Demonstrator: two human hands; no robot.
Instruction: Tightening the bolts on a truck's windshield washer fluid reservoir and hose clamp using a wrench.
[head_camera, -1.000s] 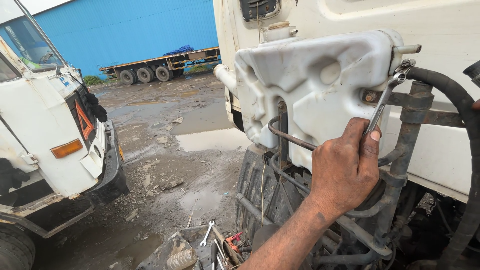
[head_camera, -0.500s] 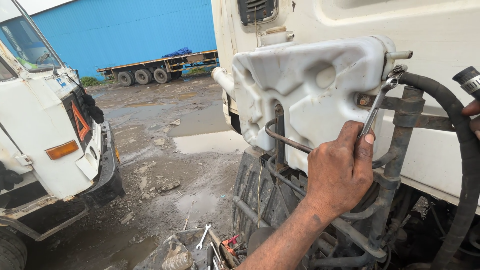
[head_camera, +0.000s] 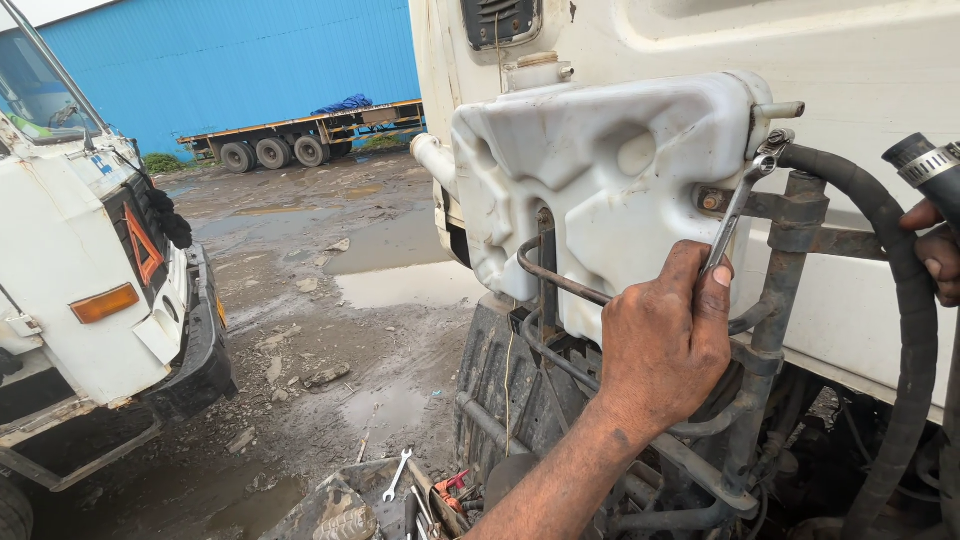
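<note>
Head view: I look down at a white plastic tank (head_camera: 610, 190) mounted on a truck.
Left hand (head_camera: 665, 345): clenched around a spanner (head_camera: 738, 205) whose head sits on a fitting at the tank's upper right corner.
Right hand (head_camera: 935, 255): grasping a black hose (head_camera: 905, 300) near its clamp.
Risk: I judge the spanner could slip off, knocking knuckles against the metal bracket (head_camera: 790, 215).
</note>
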